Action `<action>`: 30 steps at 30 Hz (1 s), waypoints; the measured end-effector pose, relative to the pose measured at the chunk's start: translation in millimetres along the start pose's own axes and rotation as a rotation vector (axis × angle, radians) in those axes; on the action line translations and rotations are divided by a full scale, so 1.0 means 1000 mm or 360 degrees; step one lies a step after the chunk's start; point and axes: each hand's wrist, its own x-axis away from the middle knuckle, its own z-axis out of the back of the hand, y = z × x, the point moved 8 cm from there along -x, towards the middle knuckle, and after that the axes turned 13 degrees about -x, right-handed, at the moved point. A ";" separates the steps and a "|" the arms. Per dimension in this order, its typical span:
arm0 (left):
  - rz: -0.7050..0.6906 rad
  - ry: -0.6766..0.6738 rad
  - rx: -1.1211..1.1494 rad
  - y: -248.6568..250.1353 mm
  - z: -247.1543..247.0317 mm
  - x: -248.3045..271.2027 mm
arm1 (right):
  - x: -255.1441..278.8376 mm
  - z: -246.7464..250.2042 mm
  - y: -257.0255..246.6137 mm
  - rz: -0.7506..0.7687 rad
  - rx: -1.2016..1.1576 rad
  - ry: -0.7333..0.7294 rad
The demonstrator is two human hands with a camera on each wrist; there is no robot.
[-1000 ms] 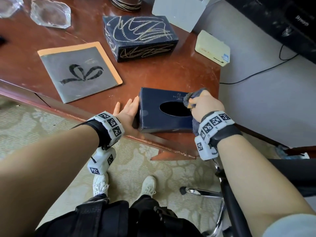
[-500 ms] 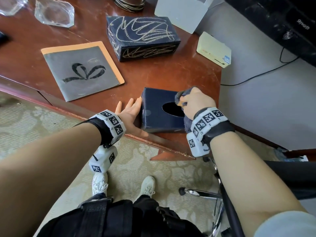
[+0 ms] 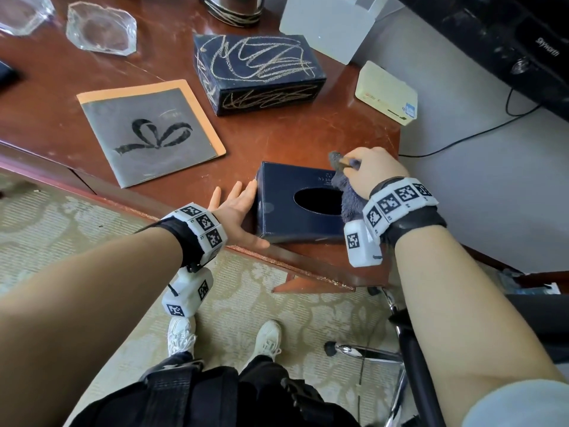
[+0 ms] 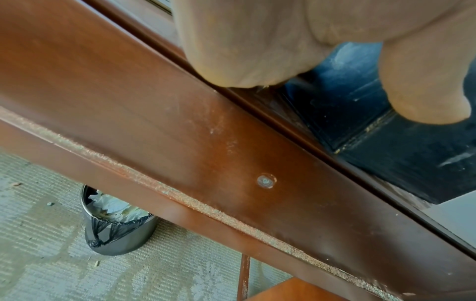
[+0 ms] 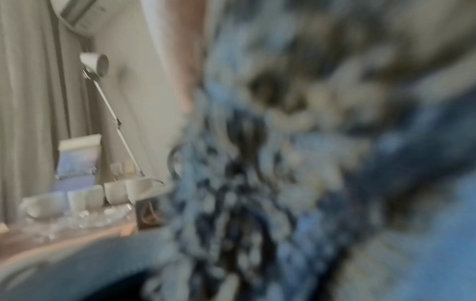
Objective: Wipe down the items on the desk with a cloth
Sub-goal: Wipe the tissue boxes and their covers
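A dark blue tissue box [image 3: 286, 208] with an oval slot sits at the near edge of the brown desk [image 3: 308, 140]. My left hand [image 3: 238, 208] lies flat against the box's left end, fingers straight, thumb along its near side; the left wrist view shows the thumb [image 4: 422, 89] on the box [image 4: 386, 142]. My right hand [image 3: 366, 174] grips a grey-blue fluffy cloth [image 3: 348, 192] and presses it on the far right of the box top. The right wrist view is filled by the blurred cloth [image 5: 296, 163].
Farther back lie a scribbled dark box [image 3: 258, 72], a grey folder with a bow drawing [image 3: 151, 131], two glass ashtrays [image 3: 101, 29], a cream device [image 3: 386, 94] and a white card stand [image 3: 326, 23]. A chair frame [image 3: 400, 334] stands right; a bin [image 4: 115, 224] under the desk.
My right hand with the cloth slid left across the box top, then back to the right and farther toward the far edge. The left hand stayed against the box's left end.
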 end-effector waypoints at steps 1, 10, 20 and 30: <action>0.0002 -0.0005 -0.0003 0.001 0.000 0.000 | 0.002 0.000 0.002 -0.0054 0.0003 0.0032; 0.0025 0.0013 -0.0003 0.004 0.004 0.004 | 0.008 -0.037 -0.087 0.0459 -0.0045 -0.0135; 0.0100 0.0048 -0.0152 -0.001 0.000 -0.003 | 0.092 -0.071 -0.087 0.0894 0.0003 -0.0367; 0.0194 -0.0004 -0.0006 0.007 0.007 0.016 | 0.086 -0.063 -0.007 0.0412 -0.0258 -0.0073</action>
